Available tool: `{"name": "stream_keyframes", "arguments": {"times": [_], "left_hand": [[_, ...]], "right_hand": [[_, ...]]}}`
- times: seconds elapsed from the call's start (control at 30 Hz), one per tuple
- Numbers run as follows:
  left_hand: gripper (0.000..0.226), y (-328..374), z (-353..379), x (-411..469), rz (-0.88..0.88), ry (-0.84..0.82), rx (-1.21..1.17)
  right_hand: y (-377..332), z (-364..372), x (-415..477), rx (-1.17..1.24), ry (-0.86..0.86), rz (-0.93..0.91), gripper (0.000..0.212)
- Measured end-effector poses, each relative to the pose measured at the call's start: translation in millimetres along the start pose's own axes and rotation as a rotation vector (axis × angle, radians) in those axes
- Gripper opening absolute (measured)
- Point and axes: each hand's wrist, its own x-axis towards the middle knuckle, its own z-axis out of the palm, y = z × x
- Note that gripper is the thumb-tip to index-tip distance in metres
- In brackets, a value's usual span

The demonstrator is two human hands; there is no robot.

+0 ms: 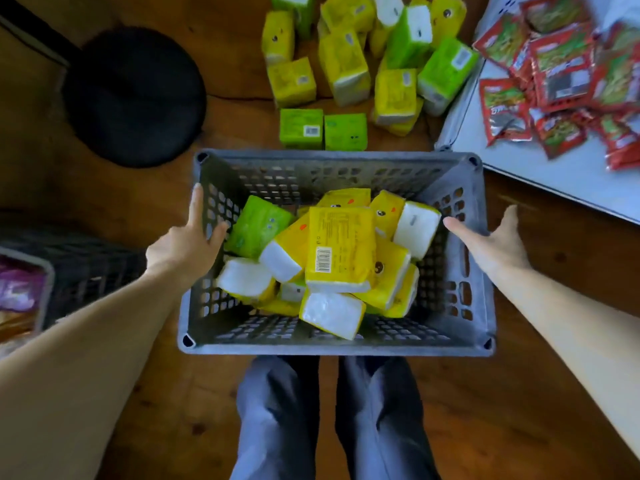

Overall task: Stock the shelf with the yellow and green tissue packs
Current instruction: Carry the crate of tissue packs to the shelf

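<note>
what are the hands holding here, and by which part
Nothing gripped yet: the left hand and right hand straddle side walls of the grey crate, fingers straight.

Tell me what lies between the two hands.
Head view: between left hand and right hand lies the grey crate, holding a pile of yellow tissue packs and one green pack.
</note>
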Motion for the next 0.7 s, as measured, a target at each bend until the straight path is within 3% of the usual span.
{"name": "stream_keyframes", "arguments": {"times": [0.17,0.27,0.5,0.7], "left_hand": [[0.070,12,25,60,-0.005,-0.037,-0.116],[0.071,22,27,90,0.033,-0.009,-0.229],[0.072,46,9,155,0.126,0.104,-0.243],[0.071,59,11,181,0.028,0.212,-0.160]], "right_hand": [[7,46,52,0.019,-0.025,-0.006,0.114],[3,64,79,0.077,-0.021,-0.040,0.114],[-43,75,134,0.147,-0.023,-0.192,0.124],[-64,80,156,-0.001,0.022,-0.302,0.102]]}}
